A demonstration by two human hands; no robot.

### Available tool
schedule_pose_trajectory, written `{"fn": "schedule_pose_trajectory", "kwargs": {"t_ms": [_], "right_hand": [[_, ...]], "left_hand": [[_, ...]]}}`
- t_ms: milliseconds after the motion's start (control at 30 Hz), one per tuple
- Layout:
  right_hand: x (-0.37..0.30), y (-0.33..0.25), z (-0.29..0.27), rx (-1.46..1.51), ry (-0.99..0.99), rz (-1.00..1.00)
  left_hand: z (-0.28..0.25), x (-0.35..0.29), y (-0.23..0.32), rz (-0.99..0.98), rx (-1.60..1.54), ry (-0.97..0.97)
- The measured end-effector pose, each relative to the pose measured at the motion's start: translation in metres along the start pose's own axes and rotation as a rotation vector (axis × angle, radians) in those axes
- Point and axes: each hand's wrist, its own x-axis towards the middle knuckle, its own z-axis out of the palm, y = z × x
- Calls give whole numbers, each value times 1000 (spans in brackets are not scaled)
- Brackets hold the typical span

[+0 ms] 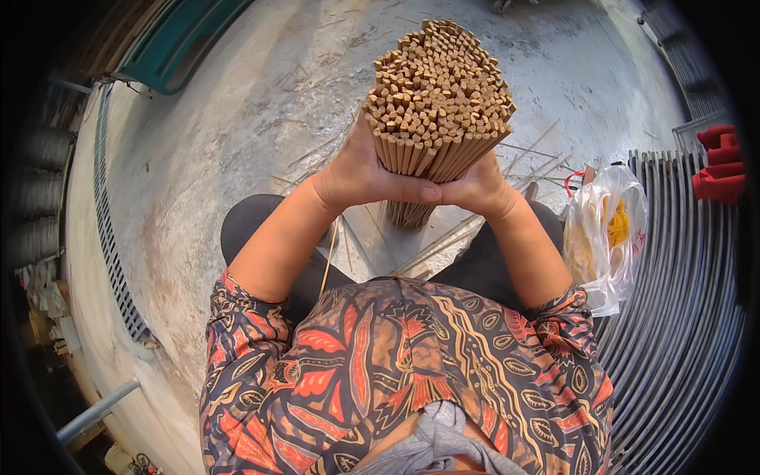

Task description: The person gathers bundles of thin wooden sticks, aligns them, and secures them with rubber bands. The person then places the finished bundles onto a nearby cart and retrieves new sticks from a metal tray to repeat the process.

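Observation:
A thick bundle of thin brown wooden sticks [439, 99] stands upright in front of me, its uneven cut ends facing up. My left hand [368, 170] wraps round its left side, and my right hand [479, 186] grips the right side. The two thumbs meet at the near face of the bundle. The other fingers are hidden behind the sticks. Below the hands, the lower part of the bundle shows between my knees. One thin pale strip [329, 257] hangs beneath my left wrist.
Loose sticks [530, 154] lie scattered on the concrete floor [237, 119]. To the right are a clear plastic bag [606, 237] with yellow contents, a ribbed dark surface [673, 317] and red cloth [720, 166]. A slotted drain strip [115, 229] runs along the left; a green object [178, 43] stands far left.

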Motion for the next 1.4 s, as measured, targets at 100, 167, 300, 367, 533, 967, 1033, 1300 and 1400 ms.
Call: {"fn": "schedule_pose_trajectory", "kwargs": {"t_ms": [100, 167, 300, 367, 533, 967, 1033, 1300, 1400], "right_hand": [[-8, 6, -1, 18, 1, 53], [-13, 9, 0, 33, 30, 95], [-13, 9, 0, -154, 75, 23], [-11, 8, 14, -122, 86, 1], [-4, 15, 62, -50, -98, -124], [-10, 6, 93, 155, -154, -126], [-9, 3, 90, 144, -112, -106], [-5, -26, 38, -90, -15, -122], [-5, -47, 22, -284, 35, -205]], "left_hand": [[0, -3, -7, -14, 49, -12], [6, -1, -9, 1, 76, -2], [14, -4, -14, 79, 93, 76], [9, -17, -22, 112, 119, 143], [-6, -83, -20, 131, 20, 254], [11, -101, 27, 145, 161, 451], [16, -95, 30, 108, 101, 457], [24, -42, 13, 311, 27, 327], [32, -26, 12, 418, -109, 253]]}}
